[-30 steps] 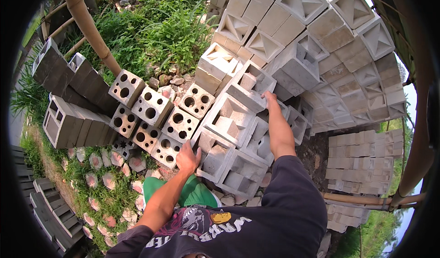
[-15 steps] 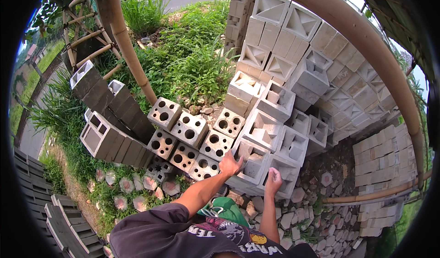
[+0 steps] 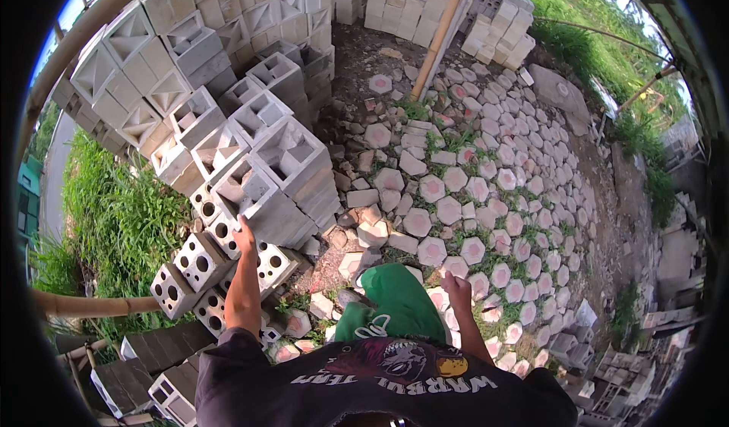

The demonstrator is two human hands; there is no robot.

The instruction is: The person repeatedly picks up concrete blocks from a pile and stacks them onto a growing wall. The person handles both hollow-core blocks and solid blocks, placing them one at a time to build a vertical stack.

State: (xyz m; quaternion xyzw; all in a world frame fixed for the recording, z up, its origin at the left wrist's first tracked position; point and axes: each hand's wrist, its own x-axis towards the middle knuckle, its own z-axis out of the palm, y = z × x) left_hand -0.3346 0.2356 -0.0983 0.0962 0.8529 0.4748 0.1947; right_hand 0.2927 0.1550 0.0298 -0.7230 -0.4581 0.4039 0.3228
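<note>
My left hand [image 3: 244,239] reaches forward to the near corner of a grey hollow concrete block [image 3: 244,199]. Its fingers look stretched out against the block's wall and do not seem wrapped round it. This block sits at the near end of a stack of similar open-topped blocks. A larger block [image 3: 291,156] stands right beside it. Below the hand lie pale blocks with round holes [image 3: 273,264]. To the right, my right hand [image 3: 457,284] hangs over the paving with its fingers curled in; nothing shows in it.
Hexagonal paving stones [image 3: 449,211] spread over the ground ahead and to the right, with grass between them. A tall wall of stacked blocks [image 3: 171,85] rises at the far left. A bamboo post [image 3: 443,36] stands ahead, and dark blocks [image 3: 163,349] lie at the lower left.
My view has swung to the right, so the block stack now lies on the left. My left hand remains at a block's edge; my right hand is now away from the blocks, over the paving.
</note>
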